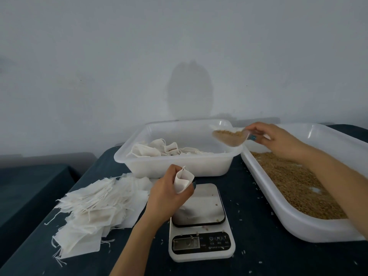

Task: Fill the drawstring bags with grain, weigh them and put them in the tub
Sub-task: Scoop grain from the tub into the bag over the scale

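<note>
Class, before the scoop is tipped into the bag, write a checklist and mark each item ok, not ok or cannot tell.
1. The bag is held open-mouthed in the left hand: ok.
2. The scoop holds grain, gripped by the right hand: ok.
3. The scoop is above the bag: not ok, it is off to the side, near a corner of the tub.
4. The scale plate is free of grains: not ok, a few lie on it.
5. The display reads zero: cannot tell, blurred.
6. The tub has room: ok.
</note>
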Motion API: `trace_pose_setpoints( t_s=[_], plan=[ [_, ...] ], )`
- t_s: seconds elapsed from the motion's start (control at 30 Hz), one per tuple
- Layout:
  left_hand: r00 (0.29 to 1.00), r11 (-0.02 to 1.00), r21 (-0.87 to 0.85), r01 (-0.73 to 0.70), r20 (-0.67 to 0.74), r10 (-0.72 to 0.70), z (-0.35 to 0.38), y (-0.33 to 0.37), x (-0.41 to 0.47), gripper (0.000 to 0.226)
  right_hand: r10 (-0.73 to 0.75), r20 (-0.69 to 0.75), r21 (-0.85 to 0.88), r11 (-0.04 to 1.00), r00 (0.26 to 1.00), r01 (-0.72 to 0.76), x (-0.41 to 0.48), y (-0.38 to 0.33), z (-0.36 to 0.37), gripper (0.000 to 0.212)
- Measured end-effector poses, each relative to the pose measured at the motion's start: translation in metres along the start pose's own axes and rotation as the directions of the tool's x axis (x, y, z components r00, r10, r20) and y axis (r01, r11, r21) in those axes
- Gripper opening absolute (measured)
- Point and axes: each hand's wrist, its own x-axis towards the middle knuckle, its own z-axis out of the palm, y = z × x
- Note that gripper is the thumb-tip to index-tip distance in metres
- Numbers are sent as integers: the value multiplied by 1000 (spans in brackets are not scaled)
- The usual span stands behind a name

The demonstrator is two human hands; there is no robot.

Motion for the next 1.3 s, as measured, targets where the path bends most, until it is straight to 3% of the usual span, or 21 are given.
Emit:
trace_pose_setpoints(
  t_s=[0.07,0.2,0.57,0.87,1.3],
  plan=[
    [1000,999,35,11,-2,-11,-1,-2,0,30,-83,65,3,997,994,83,-1,-8,8,26],
    [999,992,122,34,-33,-30,-1,-3,2,30,-205,121,-171,960,971,224,4,-11,20,27],
    [999,974,227,-2,-32,9,0,-1,2,39,-347,102,-403,842,932,358,2,-23,25,26],
    [997,984,175,-27,69,15,3,2,0,41,-447,103,-553,716,889,425,6,-51,18,28],
    [995,1000,-5,0,104,1,1,8,-1,41,-512,117,-613,637,851,467,4,-83,1,30]
  ],
)
